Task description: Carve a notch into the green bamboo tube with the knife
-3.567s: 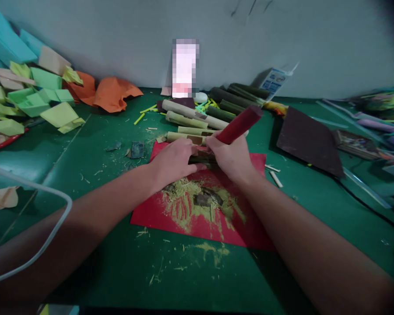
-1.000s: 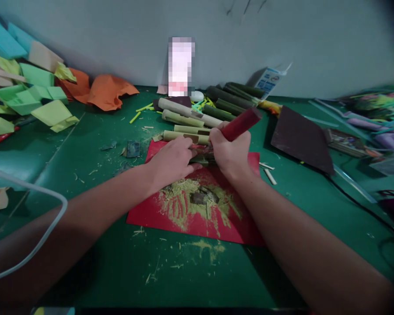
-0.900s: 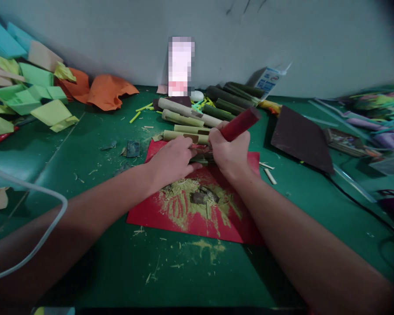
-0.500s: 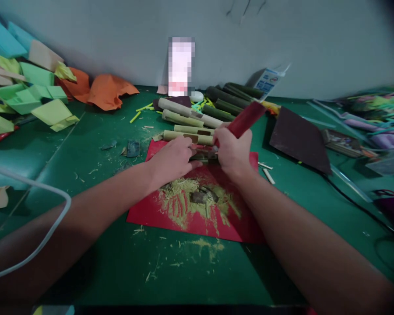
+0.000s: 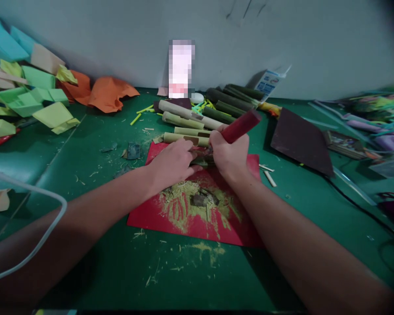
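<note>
A bamboo piece (image 5: 205, 161) lies near the far edge of a red sheet (image 5: 141, 216) on a green tabletop (image 5: 124, 275), partly hidden between a person's two hands. The left hand (image 5: 175, 158) pinches its left end between thumb and bent fingers, while the right hand (image 5: 230, 153) is wrapped in a fist around a red-handled tool (image 5: 242, 125), its handle tilted up and to the right. The tool's tip is hidden behind the fist, and whether it touches the bamboo cannot be told. Pale shavings (image 5: 184, 189) and a dark scrap (image 5: 200, 200) lie toward the middle of the sheet, with more dust fallen past its near edge. Beyond the sheet's far edge, pale bamboo lengths (image 5: 180, 120) lie side by side, with darker green ones (image 5: 230, 97) behind them. A phone (image 5: 180, 70), its screen blurred, leans on the wall at the tabletop's far edge. Crumpled orange paper (image 5: 110, 94) and folded paper shapes (image 5: 41, 98) crowd toward the far left corner; a dark board (image 5: 300, 142) rests to the right of the sheet.
</note>
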`<state>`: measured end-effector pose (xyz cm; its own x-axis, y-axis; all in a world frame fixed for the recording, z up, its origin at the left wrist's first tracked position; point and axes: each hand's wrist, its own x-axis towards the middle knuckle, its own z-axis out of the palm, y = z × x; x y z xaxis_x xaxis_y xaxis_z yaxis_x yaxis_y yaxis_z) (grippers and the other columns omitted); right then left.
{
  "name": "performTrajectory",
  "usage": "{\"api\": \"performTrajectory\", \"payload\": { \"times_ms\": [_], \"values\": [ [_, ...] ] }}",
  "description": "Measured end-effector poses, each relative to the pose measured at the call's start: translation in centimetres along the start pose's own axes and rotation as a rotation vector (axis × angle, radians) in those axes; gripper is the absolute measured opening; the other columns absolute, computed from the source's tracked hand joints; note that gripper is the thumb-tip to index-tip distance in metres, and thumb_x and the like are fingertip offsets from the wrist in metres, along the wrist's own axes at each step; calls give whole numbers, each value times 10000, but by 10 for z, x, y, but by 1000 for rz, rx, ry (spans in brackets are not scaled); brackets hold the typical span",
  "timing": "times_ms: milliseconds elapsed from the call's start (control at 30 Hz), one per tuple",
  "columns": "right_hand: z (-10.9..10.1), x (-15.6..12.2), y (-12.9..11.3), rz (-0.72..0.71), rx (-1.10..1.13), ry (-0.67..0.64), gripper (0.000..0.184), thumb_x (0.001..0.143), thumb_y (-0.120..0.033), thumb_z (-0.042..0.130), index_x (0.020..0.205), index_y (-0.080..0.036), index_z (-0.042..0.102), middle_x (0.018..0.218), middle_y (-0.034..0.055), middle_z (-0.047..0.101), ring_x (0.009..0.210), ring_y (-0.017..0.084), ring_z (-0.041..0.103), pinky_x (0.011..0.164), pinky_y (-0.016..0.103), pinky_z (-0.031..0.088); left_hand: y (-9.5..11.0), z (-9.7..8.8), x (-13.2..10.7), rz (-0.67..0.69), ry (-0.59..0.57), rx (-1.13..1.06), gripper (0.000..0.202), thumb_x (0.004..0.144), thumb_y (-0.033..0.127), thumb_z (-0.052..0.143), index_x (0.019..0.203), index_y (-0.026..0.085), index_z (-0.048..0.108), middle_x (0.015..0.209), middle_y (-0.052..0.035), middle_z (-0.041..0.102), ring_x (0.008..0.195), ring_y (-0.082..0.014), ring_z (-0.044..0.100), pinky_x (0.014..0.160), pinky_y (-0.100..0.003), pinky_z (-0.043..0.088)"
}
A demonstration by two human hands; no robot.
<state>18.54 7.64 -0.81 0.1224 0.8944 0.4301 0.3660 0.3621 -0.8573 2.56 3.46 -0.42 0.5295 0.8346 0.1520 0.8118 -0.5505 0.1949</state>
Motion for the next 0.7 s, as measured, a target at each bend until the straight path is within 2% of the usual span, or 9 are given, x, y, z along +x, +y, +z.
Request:
{"api": "performTrajectory", "payload": {
  "times_ms": [133, 233, 367, 567, 700],
  "values": [
    [0, 1, -4, 18, 36, -39, 267, 738, -171, 607, 541, -239, 441, 513, -60, 410, 511, 106, 385, 487, 278, 332, -1, 1, 1, 3, -4, 13, 337, 997, 405, 590, 1038, 103, 735, 1062, -130, 637, 1053, -266, 577, 995, -402, 476],
    [-1, 2, -7, 67, 55, -60, 242, 724, -143, 578, 544, -241, 449, 503, -58, 411, 501, 111, 394, 477, 272, 347, -2, 0, 2, 15, -7, 22, 352, 1017, 414, 554, 1079, 115, 730, 1068, -132, 656, 1060, -271, 583, 1007, -424, 485],
    [-1, 3, -5, 69, 31, 29, 274, 747, -168, 578, 541, -244, 412, 518, -51, 425, 517, 112, 414, 483, 266, 362, -2, -2, 2, 9, -39, -6, 375, 1011, 402, 573, 1131, 83, 729, 1123, -159, 658, 1109, -286, 586, 1046, -427, 476],
    [1, 2, 1, 23, -2, -12, 257, 780, -239, 608, 571, -239, 459, 549, -43, 450, 550, 121, 427, 502, 275, 363, -3, 0, 1, 12, 14, -15, 357, 999, 411, 590, 1075, 102, 750, 1084, -138, 647, 1074, -275, 590, 1017, -409, 479],
    [1, 1, 0, 23, -3, -17, 239, 758, -236, 620, 571, -237, 471, 549, -44, 455, 545, 118, 411, 506, 285, 341, -1, -2, 2, -10, -34, 4, 385, 1007, 408, 577, 1091, 74, 748, 1093, -160, 645, 1079, -295, 587, 998, -426, 483]
  ]
}}
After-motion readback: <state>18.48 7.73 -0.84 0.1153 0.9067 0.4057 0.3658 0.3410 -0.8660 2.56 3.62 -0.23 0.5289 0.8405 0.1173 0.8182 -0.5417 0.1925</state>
